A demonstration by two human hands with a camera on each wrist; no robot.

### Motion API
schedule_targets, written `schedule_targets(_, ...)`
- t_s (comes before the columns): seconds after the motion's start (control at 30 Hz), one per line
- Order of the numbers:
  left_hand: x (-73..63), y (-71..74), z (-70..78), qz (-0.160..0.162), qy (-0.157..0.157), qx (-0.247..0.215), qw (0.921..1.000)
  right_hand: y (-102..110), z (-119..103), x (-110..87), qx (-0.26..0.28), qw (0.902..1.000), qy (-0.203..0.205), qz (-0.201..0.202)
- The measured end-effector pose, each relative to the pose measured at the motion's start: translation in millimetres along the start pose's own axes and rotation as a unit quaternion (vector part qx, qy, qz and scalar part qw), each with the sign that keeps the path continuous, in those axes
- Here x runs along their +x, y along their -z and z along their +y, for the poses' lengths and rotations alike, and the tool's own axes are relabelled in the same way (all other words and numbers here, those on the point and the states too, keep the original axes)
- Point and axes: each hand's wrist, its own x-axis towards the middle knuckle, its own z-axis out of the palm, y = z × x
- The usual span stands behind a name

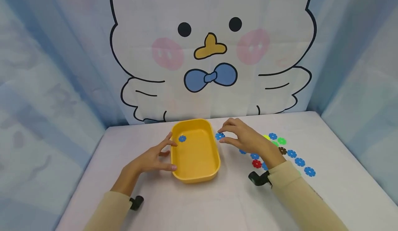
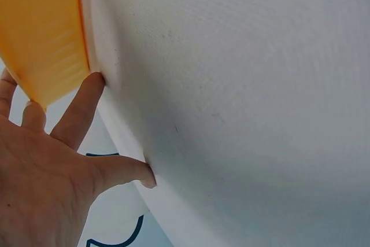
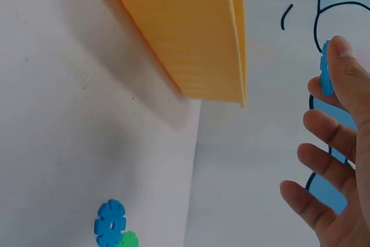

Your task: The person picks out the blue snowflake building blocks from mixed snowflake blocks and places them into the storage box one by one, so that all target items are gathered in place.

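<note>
A yellow plastic tray (image 1: 199,158) stands on the table, with one blue snowflake disc (image 1: 182,138) lying inside near its far left corner. My left hand (image 1: 152,159) is at the tray's left side, fingers spread, fingertips at the rim and wall. Between thumb and index finger, my right hand (image 1: 247,137) pinches another blue snowflake disc (image 1: 220,136), just off the tray's right rim. The right wrist view shows this held disc (image 3: 325,70) edge-on, the other fingers loosely bent. From the left wrist, the tray's outer wall (image 2: 43,33) shows beside the fingers.
More snowflake discs lie scattered on the right of the white table (image 1: 230,203): several blue ones (image 1: 300,162), a red one (image 1: 256,164), a brown one (image 1: 282,150) and green ones (image 1: 282,141). A printed curtain (image 1: 211,99) hangs behind the table.
</note>
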Motion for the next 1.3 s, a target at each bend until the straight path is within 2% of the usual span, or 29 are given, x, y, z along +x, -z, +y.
schedule_targets(0.4, -7.0, 1.3, -6.0, -0.009, -0.031, -0.010, 0.9994, -6, -16, 30.9, 0.037, 0.9981, 0.046, -0.019)
schedule_targets(0.73, -6.4, 8.4, -6.7, -0.003, -0.028, 0.001, 0.9996, -28, -30, 53.3, 0.067, 0.9969, 0.033, -0.024)
schedule_targets(1.03, -5.5, 2.2, -6.2, -0.009, -0.035, -0.011, 0.9993, -31, -38, 67.1, 0.070, 0.9956, 0.037, -0.052)
schedule_targets(1.3, -1.8, 2.1, -2.8, -0.008, -0.029, -0.003, 0.9995, -30, -40, 73.4, 0.079, 0.9943, 0.048, -0.052)
